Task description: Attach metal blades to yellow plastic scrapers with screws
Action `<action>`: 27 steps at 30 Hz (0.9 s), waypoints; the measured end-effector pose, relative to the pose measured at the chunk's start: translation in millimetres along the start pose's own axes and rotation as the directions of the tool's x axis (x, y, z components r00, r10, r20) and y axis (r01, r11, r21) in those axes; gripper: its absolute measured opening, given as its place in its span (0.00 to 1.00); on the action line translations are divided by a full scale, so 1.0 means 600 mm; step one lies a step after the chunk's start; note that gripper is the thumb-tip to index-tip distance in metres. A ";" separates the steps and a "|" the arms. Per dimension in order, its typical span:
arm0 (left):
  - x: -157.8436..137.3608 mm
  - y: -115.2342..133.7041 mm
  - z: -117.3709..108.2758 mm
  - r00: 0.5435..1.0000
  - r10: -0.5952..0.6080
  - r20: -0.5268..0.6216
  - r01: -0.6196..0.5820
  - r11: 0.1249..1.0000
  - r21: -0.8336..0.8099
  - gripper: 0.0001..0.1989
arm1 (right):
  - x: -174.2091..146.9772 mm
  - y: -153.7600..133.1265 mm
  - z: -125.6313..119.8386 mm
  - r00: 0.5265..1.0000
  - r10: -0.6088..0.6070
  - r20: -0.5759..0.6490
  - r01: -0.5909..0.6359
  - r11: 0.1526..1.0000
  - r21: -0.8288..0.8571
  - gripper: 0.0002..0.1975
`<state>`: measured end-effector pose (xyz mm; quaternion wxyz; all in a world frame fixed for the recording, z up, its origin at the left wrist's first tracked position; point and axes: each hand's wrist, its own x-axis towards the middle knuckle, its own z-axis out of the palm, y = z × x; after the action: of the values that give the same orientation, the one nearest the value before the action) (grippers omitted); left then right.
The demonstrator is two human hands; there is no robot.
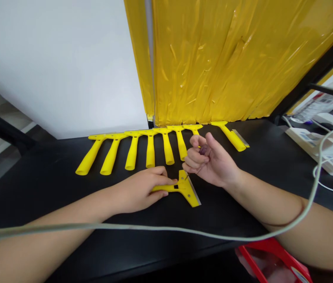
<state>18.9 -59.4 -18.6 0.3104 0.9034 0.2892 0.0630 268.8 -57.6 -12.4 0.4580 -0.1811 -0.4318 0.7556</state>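
Shelving [10, 143], pale and dim, is showing at the far left beyond a black bar [4, 127]. A black tabletop [21, 188] is spreading across the view, with a white panel [66, 67] standing along its back. Seven yellow scrapers [150, 153] are lying in a row, heads toward that back edge. In front of them the left hand [148, 190] is grasping a separate scraper [185, 188] by its handle, on the tabletop. Wrinkled yellow film [213, 63] is covering the wall behind. The right hand [213, 163] is curling its fingers around a small tool [203, 150] over the scraper's head. Another scraper [228, 137] is lying farther back, and white equipment [328, 147] is sitting at the right.

The left forearm [74, 212] is running out of frame, a pale cable [154, 228] crossing it. The left fingers are covering much of the handle. The right hand is partly hiding the row's last scraper and most of the tool; I cannot tell whether the tip is touching anything. A red object [292, 259] is being cut off below, and clear packaging [317, 106] is blurring at the right edge.
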 end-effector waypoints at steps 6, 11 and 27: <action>0.000 0.005 -0.004 1.000 0.002 -0.009 -0.003 1.000 -0.015 0.17 | -0.018 -0.006 -0.004 0.923 0.127 0.364 -0.126 0.992 -0.025 0.21; 0.003 0.006 -0.004 1.000 0.002 -0.001 -0.002 1.000 -0.006 0.15 | -0.020 0.005 -0.005 0.891 0.129 0.436 -0.124 0.991 -0.041 0.18; 0.000 0.002 -0.002 1.000 0.018 -0.018 -0.018 1.000 0.000 0.17 | -0.027 -0.038 -0.013 0.823 0.046 0.566 0.271 0.844 -0.463 0.07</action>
<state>19.0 -59.6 -17.1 0.3074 0.9052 0.2840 0.0738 294.5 -62.7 -0.2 0.2904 -0.0441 -0.7457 0.5980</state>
